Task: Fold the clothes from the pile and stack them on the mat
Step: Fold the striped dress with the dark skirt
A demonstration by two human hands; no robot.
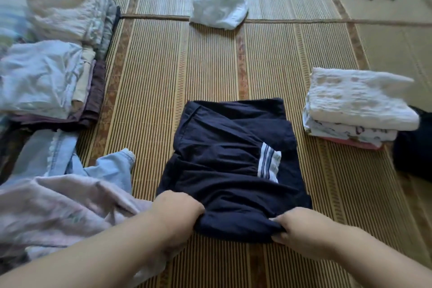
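The navy garment [231, 161] lies in the middle of the woven mat [161, 91], already folded to a rough rectangle. Its long axis runs from 6 to 12 o'clock, straight away from the person. Both grips sit on its near edge at 6 o'clock. The left grip [178, 214] bunches the left corner with fingers curled into the cloth, and the right grip [301, 229] pinches the right corner between thumb and fingers. Neither is spread. All the fabric therefore lies at 12 o'clock from the hands, so the next fold probably carries this edge forward over the body. The two hands look equally near, one to each corner.

The cloth is soft, dark and matte, and it creases in loose diagonal ridges. A white cuff with blue stripes [268, 165] shows at its 3 o'clock side, likely to slip out unless tucked in.

At 2 o'clock stands a neat folded stack [360, 103], crinkled white cloth on top — a probable destination. At 8 o'clock lies the unfolded pile [60, 208], pale lilac and limp. More folded stacks [44, 77] sit at 10 o'clock, and a crumpled white piece [218, 3] lies at 12 o'clock.
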